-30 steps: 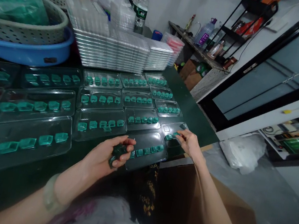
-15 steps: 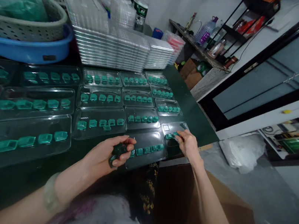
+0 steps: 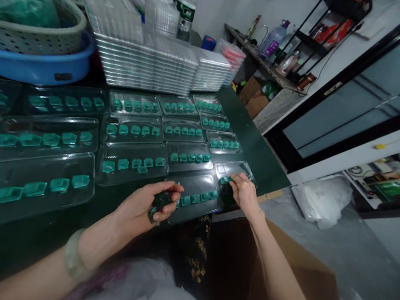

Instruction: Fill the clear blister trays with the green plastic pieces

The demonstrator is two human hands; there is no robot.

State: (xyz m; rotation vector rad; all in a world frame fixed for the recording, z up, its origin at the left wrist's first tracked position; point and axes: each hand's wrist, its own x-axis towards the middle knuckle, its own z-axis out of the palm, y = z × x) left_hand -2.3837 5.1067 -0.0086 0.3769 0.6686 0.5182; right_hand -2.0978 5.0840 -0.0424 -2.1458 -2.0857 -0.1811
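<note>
My left hand (image 3: 139, 203) is curled round several dark green plastic pieces (image 3: 162, 198) above the table's front edge. My right hand (image 3: 246, 193) reaches to a clear plastic tray (image 3: 243, 167) at the near right end of the rows. Its thumb and fingers are pinched at a small green translucent piece (image 3: 224, 179) in that tray; the fingertips partly hide what they grip. Beside it lies another clear tray (image 3: 189, 184) with a line of the same green pieces (image 3: 196, 198), partly behind my left hand.
More trays with green pieces (image 3: 34, 189) cover the dark green table. Stacked clear trays (image 3: 145, 64) stand at the back, beside a blue basin (image 3: 39, 66) and a grey basket (image 3: 31, 42) holding a green bag. Below the table edge is a cardboard box (image 3: 293, 279).
My right hand has moved slightly left along the near right tray, over the green pieces. My left hand keeps its hold, and the whole view has shifted a little.
</note>
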